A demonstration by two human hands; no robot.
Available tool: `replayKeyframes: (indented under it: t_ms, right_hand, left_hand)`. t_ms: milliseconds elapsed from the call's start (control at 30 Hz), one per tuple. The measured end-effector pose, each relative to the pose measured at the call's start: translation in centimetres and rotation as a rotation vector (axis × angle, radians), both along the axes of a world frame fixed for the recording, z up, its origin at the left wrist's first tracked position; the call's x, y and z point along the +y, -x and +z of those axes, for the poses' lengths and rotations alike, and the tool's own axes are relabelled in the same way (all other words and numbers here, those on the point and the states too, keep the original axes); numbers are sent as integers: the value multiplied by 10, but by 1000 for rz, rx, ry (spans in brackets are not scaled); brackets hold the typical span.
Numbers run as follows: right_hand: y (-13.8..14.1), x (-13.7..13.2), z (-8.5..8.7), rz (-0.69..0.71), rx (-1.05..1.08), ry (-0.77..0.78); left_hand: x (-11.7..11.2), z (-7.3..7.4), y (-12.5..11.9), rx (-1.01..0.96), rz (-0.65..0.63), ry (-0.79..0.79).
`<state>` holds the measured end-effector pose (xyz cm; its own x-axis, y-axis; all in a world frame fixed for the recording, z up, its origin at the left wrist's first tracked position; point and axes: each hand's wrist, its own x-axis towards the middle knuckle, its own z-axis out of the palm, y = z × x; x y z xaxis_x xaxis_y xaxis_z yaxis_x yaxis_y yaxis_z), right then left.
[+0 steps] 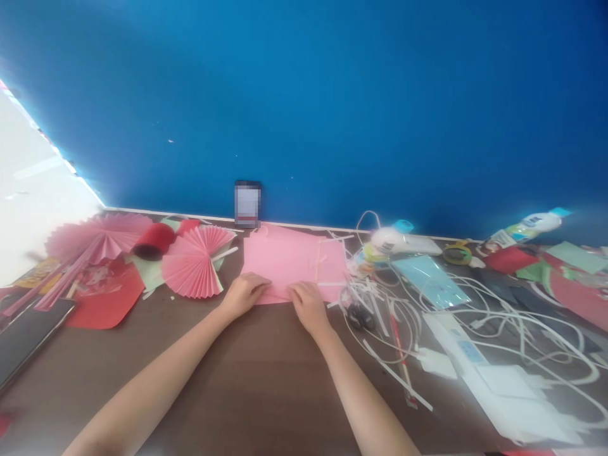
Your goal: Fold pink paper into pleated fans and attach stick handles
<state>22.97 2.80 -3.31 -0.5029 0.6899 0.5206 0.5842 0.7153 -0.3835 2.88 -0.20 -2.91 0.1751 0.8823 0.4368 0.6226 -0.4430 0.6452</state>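
A sheet of pink paper lies flat on the dark brown table in front of me. My left hand is closed on its near edge, left of the middle, with the fingers curled and bent inward. At the same edge, a little to the right, my right hand also has its fingers curled onto the paper. A narrow strip along the near edge looks folded between the hands; the fingertips partly hide it. Just left of the sheet rests a pleated pink paper fan.
A larger pleated fan, a red roll and red paper lie left. A phone leans on the blue wall. Rightward are glue bottles, scissors, tangled white cables and a power strip.
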Motion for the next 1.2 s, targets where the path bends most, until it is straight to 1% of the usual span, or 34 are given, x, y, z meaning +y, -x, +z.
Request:
replayKeyframes:
  t_ms: [100,167,233,300,400,567,667,800,900,967,1100,1200]
  right_hand:
    - [0,-1,0,-51,120,-17]
    - [0,-2,1,-58,97,-53]
    - [0,-2,2,-20,28,-61]
    - [0,-1,3,32,-18,-32]
    - [0,0,2,62,-11,10]
    - [-1,3,1,59,-21,41]
    - [-2,2,2,61,-87,34]
    - [-3,2,4,71,-219,-32]
    - [-3,3,4,64,-287,-70]
    - [-3,3,4,63,-307,-67]
    - [-4,3,5,63,-317,-34]
    - [-5,3,6,69,-256,18]
  left_hand:
    - [1,-2,0,-103,15,43]
    - [1,-2,1,-136,22,67]
    - [2,-1,1,-152,43,82]
    - [3,-1,1,-165,59,94]
    - [2,1,1,-175,52,101]
    - [1,5,1,-122,-40,108]
    - [1,3,2,-78,-62,105]
    - [1,-1,1,12,-81,77]
    - [1,-1,1,124,-24,33]
    - [1,0,1,165,34,44]
    - [2,0,2,138,48,118]
    - [1,0,1,105,51,141]
